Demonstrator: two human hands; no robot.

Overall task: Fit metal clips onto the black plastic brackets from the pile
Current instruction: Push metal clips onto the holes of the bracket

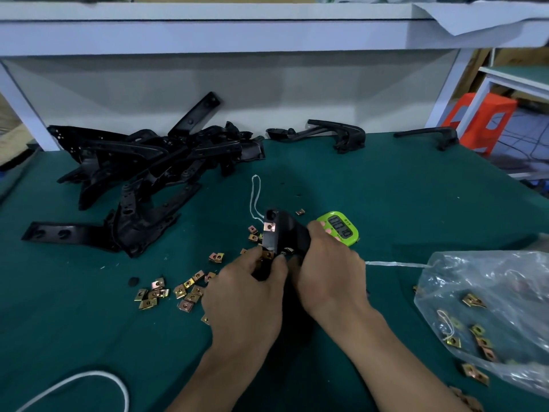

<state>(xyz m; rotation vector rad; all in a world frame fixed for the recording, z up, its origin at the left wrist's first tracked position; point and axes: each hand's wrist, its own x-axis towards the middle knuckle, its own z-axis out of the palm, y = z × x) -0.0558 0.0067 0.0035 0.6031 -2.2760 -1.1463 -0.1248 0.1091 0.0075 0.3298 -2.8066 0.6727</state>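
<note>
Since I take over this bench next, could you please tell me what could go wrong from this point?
1. The left hand pinches a clip against the held bracket; pushed on crooked, it might jam or spring away.
2. The loose clips lie beside the left forearm, which could sweep them off the mat.
3. The green timer sits just behind the right hand and could get knocked.
</note>
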